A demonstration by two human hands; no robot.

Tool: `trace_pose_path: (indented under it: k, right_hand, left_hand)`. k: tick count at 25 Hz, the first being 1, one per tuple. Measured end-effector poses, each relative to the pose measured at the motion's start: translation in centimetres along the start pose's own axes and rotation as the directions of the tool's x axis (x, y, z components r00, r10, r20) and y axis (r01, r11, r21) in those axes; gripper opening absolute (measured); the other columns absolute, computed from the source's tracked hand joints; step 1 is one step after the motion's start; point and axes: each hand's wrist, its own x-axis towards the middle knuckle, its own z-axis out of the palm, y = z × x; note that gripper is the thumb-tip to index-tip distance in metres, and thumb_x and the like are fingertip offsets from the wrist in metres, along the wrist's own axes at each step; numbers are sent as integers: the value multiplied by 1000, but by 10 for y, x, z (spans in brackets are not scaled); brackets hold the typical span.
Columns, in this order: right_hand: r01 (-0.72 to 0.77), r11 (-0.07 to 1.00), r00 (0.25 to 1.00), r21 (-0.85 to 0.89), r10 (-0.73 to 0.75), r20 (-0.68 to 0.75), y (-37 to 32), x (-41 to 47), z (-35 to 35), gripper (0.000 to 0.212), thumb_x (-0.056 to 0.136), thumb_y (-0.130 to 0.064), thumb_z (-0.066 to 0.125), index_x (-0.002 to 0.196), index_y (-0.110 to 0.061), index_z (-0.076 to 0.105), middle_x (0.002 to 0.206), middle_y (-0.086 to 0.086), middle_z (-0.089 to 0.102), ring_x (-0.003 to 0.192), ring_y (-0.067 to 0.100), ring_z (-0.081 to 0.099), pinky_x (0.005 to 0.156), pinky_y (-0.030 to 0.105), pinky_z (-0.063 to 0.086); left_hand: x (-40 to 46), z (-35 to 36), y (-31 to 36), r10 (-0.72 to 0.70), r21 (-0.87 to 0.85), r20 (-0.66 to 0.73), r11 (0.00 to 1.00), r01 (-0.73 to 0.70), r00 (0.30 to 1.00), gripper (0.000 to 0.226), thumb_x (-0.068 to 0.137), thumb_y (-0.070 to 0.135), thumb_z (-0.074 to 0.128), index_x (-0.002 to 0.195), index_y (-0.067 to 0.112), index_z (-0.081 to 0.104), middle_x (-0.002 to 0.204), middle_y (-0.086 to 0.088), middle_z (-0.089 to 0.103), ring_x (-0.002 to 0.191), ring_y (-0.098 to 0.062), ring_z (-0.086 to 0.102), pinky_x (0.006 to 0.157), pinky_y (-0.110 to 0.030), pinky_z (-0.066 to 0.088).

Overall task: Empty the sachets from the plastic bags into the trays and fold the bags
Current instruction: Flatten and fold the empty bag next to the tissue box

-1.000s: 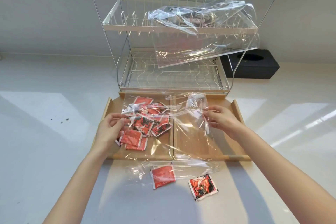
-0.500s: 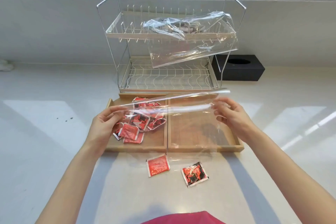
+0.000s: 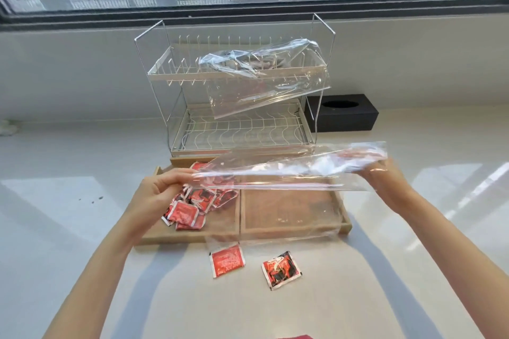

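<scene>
I hold a clear plastic bag [image 3: 289, 170] stretched out flat above the wooden trays [image 3: 292, 231]. My left hand [image 3: 162, 195] pinches its left end with closed fingers. My right hand [image 3: 385, 181] pinches its right end the same way. Under the bag, at 9 o'clock from its middle, a pile of red sachets [image 3: 192, 206] lies in the left tray. The right tray looks bare. Two more sachets, a red one [image 3: 228, 260] and a red and black one [image 3: 281, 270], lie on the white counter [image 3: 68, 228] at 6 o'clock, just past the trays. At 12 o'clock stands a wire rack [image 3: 237, 107] with another clear bag [image 3: 264, 77] on its top shelf. A black box [image 3: 341, 113] sits at 1 o'clock.
</scene>
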Motion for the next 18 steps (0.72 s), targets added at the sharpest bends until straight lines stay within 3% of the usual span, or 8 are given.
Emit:
trace_pose_path:
  k: [2,3,5,8,10,14,18]
  right_hand:
    - [56,996,997,-76,-59,-46,-6,-2,-12,44,87,-3,53,71,-38,73,81,-29,70,79,-8,63,72,5,47]
    - [93,990,991,-109,-102,-82,-8,-3,-17,37,85,-5,58,76,-38,72,82,-28,70,79,-8,63,71,4,46]
    - [196,972,963,-127,-215,-160,-9,-6,-26,29,82,-1,62,84,-29,69,85,-28,69,83,-6,63,76,7,47]
    - [311,920,895,-240,-368,-253,-11,-9,-49,28,82,0,61,96,-24,66,91,-34,66,90,-8,61,81,8,45]
    - [325,904,879,-277,-397,-264,-10,-10,-68,28,82,-2,61,93,-27,67,92,-35,65,92,-9,60,83,7,43]
    - [243,939,924,-243,-301,-237,-1,-5,-106,32,83,-1,60,89,-32,67,93,-33,66,92,-7,61,83,7,44]
    - [221,949,950,-223,-261,-170,5,-1,-146,37,84,0,59,98,-35,63,102,-17,64,91,1,63,85,12,47]
  left_hand:
    - [4,11,9,27,134,54,990,-34,998,53,86,-15,39,89,28,68,104,20,62,103,-5,55,84,-7,41]
    - [7,18,14,49,178,70,982,-61,996,53,85,-17,37,97,28,63,109,21,57,101,-7,55,77,-2,40]
    - [13,29,24,118,247,107,959,-142,987,60,84,-19,33,106,33,55,116,25,50,97,-3,57,71,2,37]
    - [22,52,34,191,280,171,931,-234,966,65,82,-21,32,117,31,50,120,44,46,116,17,42,91,1,30]
    - [25,71,39,198,268,181,932,-242,963,66,82,-21,32,118,31,49,113,54,43,116,21,38,95,-2,30]
    - [32,115,52,134,178,131,971,-156,982,54,88,-12,35,112,33,53,126,25,50,116,11,44,97,-8,32]
    - [41,161,69,119,129,23,984,-121,993,35,92,3,40,106,28,59,117,14,58,106,20,46,86,4,31]
